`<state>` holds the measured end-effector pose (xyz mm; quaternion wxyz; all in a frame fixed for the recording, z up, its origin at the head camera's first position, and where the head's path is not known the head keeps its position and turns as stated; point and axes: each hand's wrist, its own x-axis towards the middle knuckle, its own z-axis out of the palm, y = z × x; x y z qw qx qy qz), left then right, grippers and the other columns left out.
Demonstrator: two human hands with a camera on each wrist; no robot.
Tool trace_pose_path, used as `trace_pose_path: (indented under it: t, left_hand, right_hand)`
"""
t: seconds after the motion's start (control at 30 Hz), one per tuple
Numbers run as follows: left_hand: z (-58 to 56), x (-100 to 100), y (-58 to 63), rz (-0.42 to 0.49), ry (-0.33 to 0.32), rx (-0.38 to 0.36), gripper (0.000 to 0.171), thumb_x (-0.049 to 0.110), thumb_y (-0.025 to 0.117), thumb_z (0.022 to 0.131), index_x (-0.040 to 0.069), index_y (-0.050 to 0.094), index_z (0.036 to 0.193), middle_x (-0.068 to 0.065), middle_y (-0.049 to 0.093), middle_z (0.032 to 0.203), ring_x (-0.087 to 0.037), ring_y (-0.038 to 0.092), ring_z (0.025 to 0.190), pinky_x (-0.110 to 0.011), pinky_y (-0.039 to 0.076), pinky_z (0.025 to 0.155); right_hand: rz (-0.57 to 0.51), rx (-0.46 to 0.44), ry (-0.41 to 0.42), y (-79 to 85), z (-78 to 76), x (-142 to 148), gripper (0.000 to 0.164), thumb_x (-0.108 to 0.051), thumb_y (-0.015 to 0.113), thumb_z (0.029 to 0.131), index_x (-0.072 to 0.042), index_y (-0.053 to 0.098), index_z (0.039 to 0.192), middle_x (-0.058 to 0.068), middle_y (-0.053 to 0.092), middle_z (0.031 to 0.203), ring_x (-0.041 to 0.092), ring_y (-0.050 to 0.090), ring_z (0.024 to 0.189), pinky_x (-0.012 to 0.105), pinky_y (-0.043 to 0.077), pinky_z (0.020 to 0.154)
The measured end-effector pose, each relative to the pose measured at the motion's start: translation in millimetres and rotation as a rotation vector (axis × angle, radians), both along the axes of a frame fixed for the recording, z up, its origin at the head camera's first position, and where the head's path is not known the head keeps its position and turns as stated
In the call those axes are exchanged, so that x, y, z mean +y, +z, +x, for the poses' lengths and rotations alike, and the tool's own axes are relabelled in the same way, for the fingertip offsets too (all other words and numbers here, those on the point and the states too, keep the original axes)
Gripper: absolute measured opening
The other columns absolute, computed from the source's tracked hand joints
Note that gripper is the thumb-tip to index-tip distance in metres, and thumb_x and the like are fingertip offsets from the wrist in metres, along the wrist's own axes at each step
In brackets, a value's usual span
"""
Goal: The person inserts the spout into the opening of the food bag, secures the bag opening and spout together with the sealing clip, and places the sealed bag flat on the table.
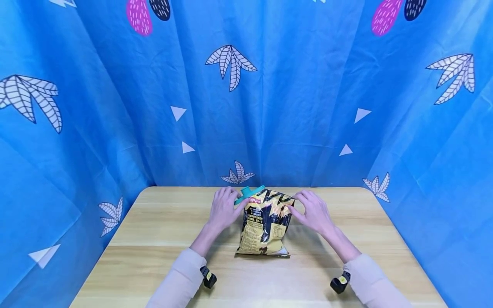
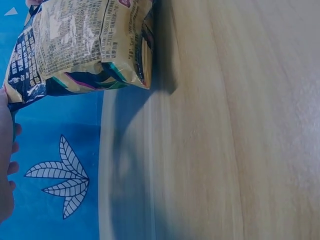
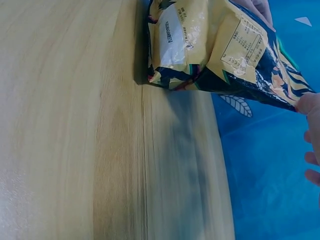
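A black and gold snack bag (image 1: 265, 231) stands upright on the table, its printed back facing me and its top edge stretched between both hands. At its top left corner, my left hand (image 1: 224, 207) pinches a teal bag clip (image 1: 249, 194) with a round knob on it, thumb on the near side of the bag. The clip slants up to the right over the top edge. My right hand (image 1: 313, 211) pinches the bag's top right corner between thumb and fingers. In the right wrist view, a thin strip of the clip shows behind the bag.
The bag rests on a light wood table (image 1: 154, 256) with rounded far corners. A blue patterned curtain (image 1: 292, 107) hangs behind the table and along both sides. Each wrist wears a small black camera (image 1: 208, 278) on a strap.
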<state>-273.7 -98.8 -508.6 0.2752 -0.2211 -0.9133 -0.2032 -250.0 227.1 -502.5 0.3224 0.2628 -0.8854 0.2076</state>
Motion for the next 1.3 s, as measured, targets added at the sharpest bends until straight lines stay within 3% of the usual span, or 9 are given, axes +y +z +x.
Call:
trace_pose_path:
  t: [0.33,0.6,0.9,1.3]
  left_hand:
    - [-1.6,3.5,-3.5,-0.008,0.036,-0.047,0.042,0.052,0.063,0.101,0.011,0.072,0.102,-0.011,0.071,0.115,-0.03,0.061,0.111,-0.049,0.048,0.102]
    - [-7.5,3.5,-8.2,-0.052,0.064,-0.08,0.048,0.057,0.058,0.103,0.012,0.074,0.105,-0.007,0.069,0.108,-0.025,0.057,0.102,-0.043,0.047,0.096]
    - [-13.9,3.5,-11.4,-0.071,0.063,-0.06,0.043,0.054,0.061,0.102,0.012,0.074,0.102,-0.005,0.069,0.103,-0.023,0.056,0.097,-0.041,0.047,0.091]
    - [-17.3,3.3,-16.1,-0.066,0.061,-0.122,0.048,0.056,0.057,0.104,0.011,0.074,0.104,-0.009,0.071,0.112,-0.029,0.06,0.111,-0.046,0.048,0.1]
  right_hand:
    - [0.034,-0.016,0.001,-1.1,-7.0,2.3,0.033,-0.034,0.081,0.086,-0.007,0.073,0.104,0.012,0.074,0.105,0.03,0.07,0.097,0.045,0.061,0.075]
    - [0.053,0.011,-0.001,-3.3,-11.1,2.5,0.034,-0.033,0.082,0.084,-0.007,0.073,0.103,0.011,0.074,0.103,0.03,0.069,0.095,0.045,0.061,0.074]
    - [0.074,0.005,-0.011,-8.9,-17.2,3.8,0.034,-0.035,0.082,0.085,-0.007,0.073,0.103,0.011,0.073,0.103,0.03,0.069,0.095,0.044,0.061,0.074]
    - [0.077,-0.053,-0.014,-11.2,-19.9,3.3,0.035,-0.036,0.081,0.087,-0.007,0.073,0.105,0.012,0.073,0.106,0.031,0.069,0.099,0.047,0.061,0.077]
